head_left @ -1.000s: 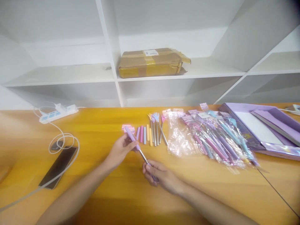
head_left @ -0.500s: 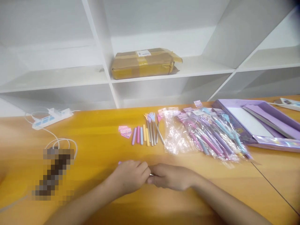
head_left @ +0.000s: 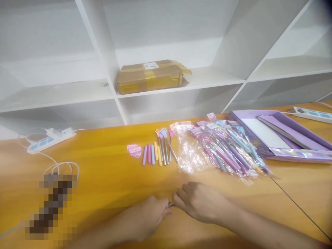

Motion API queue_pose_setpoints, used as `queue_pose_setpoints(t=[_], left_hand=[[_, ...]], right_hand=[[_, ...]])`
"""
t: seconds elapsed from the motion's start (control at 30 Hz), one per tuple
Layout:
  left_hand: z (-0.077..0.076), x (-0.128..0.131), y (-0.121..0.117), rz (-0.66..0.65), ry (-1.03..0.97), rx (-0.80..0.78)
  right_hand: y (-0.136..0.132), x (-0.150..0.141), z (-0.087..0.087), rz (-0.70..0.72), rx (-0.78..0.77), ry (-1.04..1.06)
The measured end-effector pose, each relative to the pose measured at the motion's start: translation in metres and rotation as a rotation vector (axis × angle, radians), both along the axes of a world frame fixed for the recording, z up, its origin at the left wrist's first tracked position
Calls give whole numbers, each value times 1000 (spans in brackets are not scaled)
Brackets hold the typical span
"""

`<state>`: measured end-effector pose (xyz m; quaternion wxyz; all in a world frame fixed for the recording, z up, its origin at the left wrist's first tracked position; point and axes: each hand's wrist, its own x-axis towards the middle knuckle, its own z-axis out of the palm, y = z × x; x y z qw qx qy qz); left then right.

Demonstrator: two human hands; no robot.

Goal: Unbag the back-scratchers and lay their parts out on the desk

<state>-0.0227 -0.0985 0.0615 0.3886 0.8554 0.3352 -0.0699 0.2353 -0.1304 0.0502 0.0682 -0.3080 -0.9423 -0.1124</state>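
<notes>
Metal rod [head_left: 170, 204]: a short silver length showed between my two hands, low on the wooden table [head_left: 109, 180] near its front edge; the rest was hidden under my fingers.
Left hand [head_left: 149, 218]: I had it closed around the left end of the rod, knuckles up, fingers curled down over it; what colour or shape lay inside the fist I could not tell.
Right hand [head_left: 199, 202]: I had its fingertips pinched on the right end of the rod, palm down, touching the table.
Hand spacing: my two hands were nearly touching, with only the silver stub between them.
Loose row [head_left: 155, 152]: beyond my hands lay pastel sleeves in purple, pink, blue and yellow, side by side with several metal rods tipped with small hand shapes.
Pink tags [head_left: 135, 150]: just left of that row.
Packaged pile [head_left: 223, 152]: clear bags of the same items, fanned out to the right of the row.
Purple box [head_left: 280, 138]: open, at the right, beside the pile.
Power strip [head_left: 49, 137]: white, far left, its cable coiled toward me.
Brown parcel [head_left: 151, 76]: taped, on the white shelf [head_left: 220, 77] behind the table.
</notes>
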Motion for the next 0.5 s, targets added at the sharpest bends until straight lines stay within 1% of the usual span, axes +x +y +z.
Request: queue_pose_setpoints(t=[0.1,0.13,0.17,0.2,0.23,0.27,0.3,0.37,0.4,0.43,0.47,0.5], left_hand=[[5,6,-2,-24,-63,-178],[5,8,-3,-29,-71,-199],[4,10,-4,-27,-52,-177],[1,12,-7,-23,-6,-102],[-3,15,-9,-18,59,23],[-9,18,-12,-19,126,178],[-16,21,-15,-31,179,342],[-29,28,-17,-98,209,613],[-35,31,-17,-140,191,699],[-39,34,-15,-178,171,748],[-41,36,-12,-206,158,766],[-42,38,-8,-222,154,755]], right_hand=[[-8,11,7,39,47,-10],[-10,13,7,43,45,-9],[-12,13,7,31,21,-4],[-13,12,7,-1,-35,9],[-15,9,6,-63,-127,40],[-16,3,6,-146,-264,98],[-17,-4,6,-244,-445,187],[-16,-20,7,-402,-906,397],[-14,-27,8,-446,-1138,486],[-12,-34,9,-467,-1328,545],[-9,-38,10,-466,-1450,566],[-5,-41,11,-457,-1479,553]])
